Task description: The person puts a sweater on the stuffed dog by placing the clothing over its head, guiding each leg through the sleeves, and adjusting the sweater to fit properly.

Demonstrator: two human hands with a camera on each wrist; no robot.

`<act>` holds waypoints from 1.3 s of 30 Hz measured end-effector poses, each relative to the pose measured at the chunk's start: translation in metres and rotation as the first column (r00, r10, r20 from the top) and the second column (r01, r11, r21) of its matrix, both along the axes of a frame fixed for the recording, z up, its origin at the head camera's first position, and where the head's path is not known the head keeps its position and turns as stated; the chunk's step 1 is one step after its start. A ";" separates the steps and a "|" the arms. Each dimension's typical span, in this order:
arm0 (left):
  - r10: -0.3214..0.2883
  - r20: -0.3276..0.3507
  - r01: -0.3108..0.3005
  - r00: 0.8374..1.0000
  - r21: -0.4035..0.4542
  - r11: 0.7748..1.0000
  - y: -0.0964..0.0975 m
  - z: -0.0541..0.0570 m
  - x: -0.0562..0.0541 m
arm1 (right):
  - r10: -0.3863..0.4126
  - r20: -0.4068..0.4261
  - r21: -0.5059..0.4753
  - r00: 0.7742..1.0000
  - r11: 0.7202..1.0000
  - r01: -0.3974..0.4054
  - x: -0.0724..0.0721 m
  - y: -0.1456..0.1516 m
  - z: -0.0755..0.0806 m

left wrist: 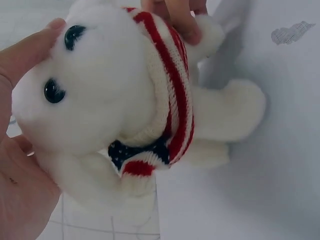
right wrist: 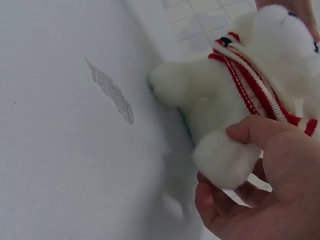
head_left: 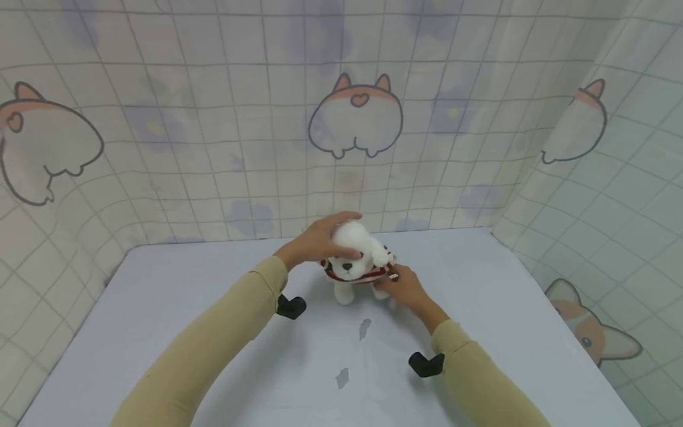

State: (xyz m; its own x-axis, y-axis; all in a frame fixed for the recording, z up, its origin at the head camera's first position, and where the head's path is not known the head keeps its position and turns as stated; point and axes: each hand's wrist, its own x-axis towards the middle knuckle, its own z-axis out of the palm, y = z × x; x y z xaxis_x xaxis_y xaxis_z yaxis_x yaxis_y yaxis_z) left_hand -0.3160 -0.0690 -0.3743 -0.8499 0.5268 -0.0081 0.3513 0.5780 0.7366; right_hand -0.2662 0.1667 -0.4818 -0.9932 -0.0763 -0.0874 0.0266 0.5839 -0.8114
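Observation:
A white plush dog (head_left: 353, 236) with dark eyes stands at the far middle of the table, wearing a knitted red-and-white striped sweater (left wrist: 175, 85) with a dark blue dotted patch. My left hand (head_left: 318, 242) grips its head from the side, with the thumb across the face near an eye in the left wrist view. Low on the dog's other side, my right hand (head_left: 408, 290) holds a front leg (right wrist: 225, 162) just below the sweater's hem. The thumb lies on the near side of that leg, and the other fingers are partly hidden behind it.
The white table (head_left: 187, 284) has two grey patches (head_left: 342, 378) in front of the dog. Behind and at both sides hangs a checked cloth (head_left: 213, 118) printed with cartoon corgis. Black curved pieces (head_left: 291, 307) stick out at both wrists.

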 end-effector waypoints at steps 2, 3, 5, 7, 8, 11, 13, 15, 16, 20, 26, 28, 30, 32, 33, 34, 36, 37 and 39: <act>0.010 0.010 -0.010 1.000 0.012 1.000 -0.003 0.000 0.000 | 0.001 -0.039 -0.001 0.999 1.000 -0.002 0.000 0.002 0.003; 0.016 0.015 -0.017 1.000 0.019 1.000 -0.005 0.000 0.000 | -0.004 -0.060 -0.001 0.998 1.000 0.004 0.000 0.003 0.004; 0.026 0.025 -0.027 0.999 0.037 0.999 -0.008 0.000 -0.001 | -0.015 -0.104 -0.001 0.994 1.000 0.015 0.000 0.003 0.007; 0.030 0.033 -0.032 0.999 0.057 0.998 -0.012 -0.002 -0.001 | -0.029 -0.145 0.000 0.989 1.000 0.029 -0.001 0.003 0.009; 0.031 0.035 -0.033 0.999 0.066 0.997 -0.014 -0.002 -0.002 | -0.039 -0.164 -0.003 0.986 0.999 0.039 -0.001 0.003 0.011; 0.028 0.045 -0.032 0.999 0.081 0.996 -0.018 -0.005 -0.002 | -0.089 -0.199 -0.021 0.976 0.996 0.086 0.000 0.002 0.014; 0.027 0.058 -0.032 0.998 0.077 0.997 -0.021 -0.007 -0.003 | -0.127 -0.214 -0.041 0.969 0.992 0.121 0.000 0.002 0.016; 0.027 0.073 -0.032 0.997 0.070 0.997 -0.024 -0.009 -0.002 | -0.158 -0.220 -0.065 0.963 0.987 0.147 0.000 0.002 0.018; 0.026 0.083 -0.032 0.996 0.068 0.997 -0.025 -0.010 -0.002 | -0.166 -0.223 -0.070 0.961 0.986 0.154 0.000 0.002 0.019; 0.017 0.117 -0.026 0.993 0.078 0.997 -0.032 -0.016 -0.002 | -0.168 -0.248 -0.060 0.954 0.986 0.158 -0.001 0.002 0.022; -0.022 0.167 0.005 0.986 0.100 0.995 -0.043 -0.027 -0.001 | -0.181 -0.260 -0.079 0.948 0.983 0.166 -0.001 -0.003 0.027; -0.033 0.175 0.017 0.984 0.094 0.995 -0.048 -0.030 0.000 | -0.180 -0.272 -0.085 0.945 0.983 0.163 -0.001 -0.005 0.028; -0.030 0.190 0.015 0.981 0.082 0.997 -0.052 -0.033 0.001 | -0.172 -0.289 -0.086 0.942 0.984 0.153 -0.001 -0.007 0.029; -0.032 0.201 0.018 0.979 0.072 0.997 -0.055 -0.036 0.002 | -0.163 -0.302 -0.078 0.939 0.986 0.146 -0.001 -0.009 0.029; -0.036 0.204 0.022 0.978 0.069 0.997 -0.057 -0.038 0.002 | -0.158 -0.306 -0.071 0.939 0.987 0.142 -0.001 -0.010 0.030; -0.036 0.208 0.023 0.977 0.065 0.998 -0.059 -0.040 0.003 | -0.153 -0.308 -0.067 0.939 0.988 0.139 -0.001 -0.011 0.030; -0.025 0.223 0.012 0.974 0.060 0.998 -0.063 -0.044 0.004 | -0.138 -0.306 -0.055 0.942 0.990 0.127 0.000 -0.014 0.032; -0.022 0.227 0.009 0.974 0.058 0.998 -0.066 -0.046 0.004 | -0.132 -0.304 -0.048 0.944 0.991 0.123 0.000 -0.016 0.033; -0.023 0.237 0.008 0.971 0.067 0.998 -0.070 -0.052 0.005 | -0.123 -0.300 -0.042 0.946 0.992 0.116 0.001 -0.020 0.036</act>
State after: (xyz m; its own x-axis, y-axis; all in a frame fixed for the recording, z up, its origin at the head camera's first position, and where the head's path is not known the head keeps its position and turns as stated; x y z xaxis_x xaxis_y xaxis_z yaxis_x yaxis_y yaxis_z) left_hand -0.3108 -0.1388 -0.4259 -0.8195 0.5460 -0.1739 0.1700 0.5216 0.8361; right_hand -0.2649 0.1469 -0.4458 -0.9749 0.0463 0.2179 -0.1530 0.5721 -0.8058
